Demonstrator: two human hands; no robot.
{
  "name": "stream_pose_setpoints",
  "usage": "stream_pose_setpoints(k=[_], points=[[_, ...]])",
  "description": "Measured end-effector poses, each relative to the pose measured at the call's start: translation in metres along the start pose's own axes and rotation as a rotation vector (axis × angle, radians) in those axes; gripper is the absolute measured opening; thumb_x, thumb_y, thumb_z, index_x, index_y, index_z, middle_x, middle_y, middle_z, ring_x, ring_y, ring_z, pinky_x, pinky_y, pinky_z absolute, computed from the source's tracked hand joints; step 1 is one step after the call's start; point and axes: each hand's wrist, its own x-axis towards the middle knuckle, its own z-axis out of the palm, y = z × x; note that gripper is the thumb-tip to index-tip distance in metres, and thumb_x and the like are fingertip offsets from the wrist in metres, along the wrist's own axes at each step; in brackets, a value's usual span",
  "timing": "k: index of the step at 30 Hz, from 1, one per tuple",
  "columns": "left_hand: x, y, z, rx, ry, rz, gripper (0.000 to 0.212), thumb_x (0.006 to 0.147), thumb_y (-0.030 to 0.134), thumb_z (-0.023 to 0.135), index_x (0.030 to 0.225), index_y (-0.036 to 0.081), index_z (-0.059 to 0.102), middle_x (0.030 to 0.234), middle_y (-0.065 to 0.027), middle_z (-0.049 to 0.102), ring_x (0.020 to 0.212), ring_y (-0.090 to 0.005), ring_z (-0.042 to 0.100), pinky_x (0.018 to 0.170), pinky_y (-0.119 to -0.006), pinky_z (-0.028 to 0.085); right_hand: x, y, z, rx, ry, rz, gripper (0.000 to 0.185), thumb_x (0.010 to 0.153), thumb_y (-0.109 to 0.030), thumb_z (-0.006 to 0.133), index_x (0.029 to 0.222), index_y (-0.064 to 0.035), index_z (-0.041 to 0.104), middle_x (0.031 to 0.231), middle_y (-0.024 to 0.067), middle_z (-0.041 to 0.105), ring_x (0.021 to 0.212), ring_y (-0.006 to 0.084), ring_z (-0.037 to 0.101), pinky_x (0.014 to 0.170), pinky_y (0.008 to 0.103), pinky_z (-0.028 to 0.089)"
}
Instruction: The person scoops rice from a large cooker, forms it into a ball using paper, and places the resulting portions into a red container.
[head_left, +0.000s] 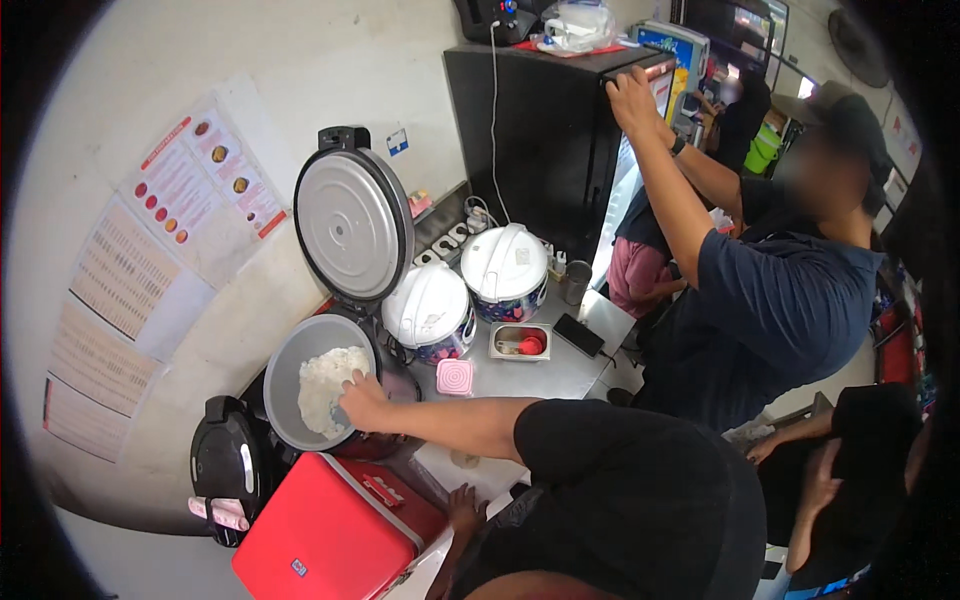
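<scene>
My right hand reaches into the grey inner pot of a large rice cooker, fingers bent at the heap of white rice. A small bluish patch shows beside the fingers; whether the hand grips a tool there is hidden. The cooker's round metal-lined lid stands raised. Lower down, my left hand has its fingers apart at a white flat surface, beside a red cooler box. Nothing shows in it, though its palm is hidden.
Two white-lidded rice cookers stand behind, near a metal tray with a red item, a pink box and a phone. A co-worker at right has raised hands at a black fridge. Other people stand behind.
</scene>
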Motion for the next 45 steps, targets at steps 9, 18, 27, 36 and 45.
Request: stream_pose_setpoints(k=[9,18,27,36,45], points=[[0.004,0.021,-0.014,-0.001,0.161,-0.069,0.023,0.088,0.020,0.070,0.110,0.015,0.077,0.122,-0.0126,0.068,0.118,-0.0381,0.058,0.106,-0.052,0.043,-0.145,0.019,0.081,0.693,0.078,-0.266,0.028,0.085,-0.029,0.077,0.102,-0.0086,0.067,0.105,0.0112,0.062,0.100,0.0325,0.060,0.083,0.0450,0.049],[0.029,0.032,-0.047,-0.286,0.212,-0.357,0.013,0.090,0.010,0.068,0.101,0.003,0.071,0.100,-0.0174,0.071,0.099,-0.0373,0.065,0.098,-0.047,0.046,-0.317,0.124,0.193,0.358,-0.410,0.040,0.040,0.074,-0.015,0.075,0.113,-0.0057,0.071,0.111,0.0157,0.068,0.110,0.0381,0.064,0.095,0.0487,0.053],[0.021,0.084,-0.084,-0.046,0.278,-0.148,0.039,0.079,0.015,0.081,0.114,0.008,0.067,0.115,-0.0130,0.062,0.110,-0.0402,0.057,0.099,-0.052,0.045,-0.320,0.150,0.210,0.521,-0.382,0.067,0.031,0.086,-0.014,0.066,0.114,-0.0132,0.077,0.111,0.0154,0.074,0.103,0.0362,0.070,0.093,0.0480,0.055],[-0.026,0.098,-0.056,0.187,-0.368,-0.273,0.066,0.094,0.048,0.066,0.145,0.008,0.053,0.144,-0.0185,0.057,0.143,-0.0380,0.046,0.120,-0.063,0.024,-0.320,0.121,0.179,0.374,-0.249,-0.178,0.029,0.082,-0.015,0.067,0.109,-0.0150,0.077,0.114,0.0057,0.076,0.110,0.0303,0.070,0.091,0.0466,0.056],[-0.039,0.063,-0.039,-0.131,-0.099,-0.400,0.065,0.094,0.033,0.068,0.149,0.005,0.048,0.146,-0.0250,0.054,0.138,-0.0433,0.049,0.123,-0.055,0.026,-0.350,0.114,0.151,0.110,-0.313,-0.201,0.042,0.085,-0.006,0.061,0.125,-0.0113,0.069,0.135,0.0097,0.064,0.122,0.0362,0.063,0.096,0.0490,0.053]])
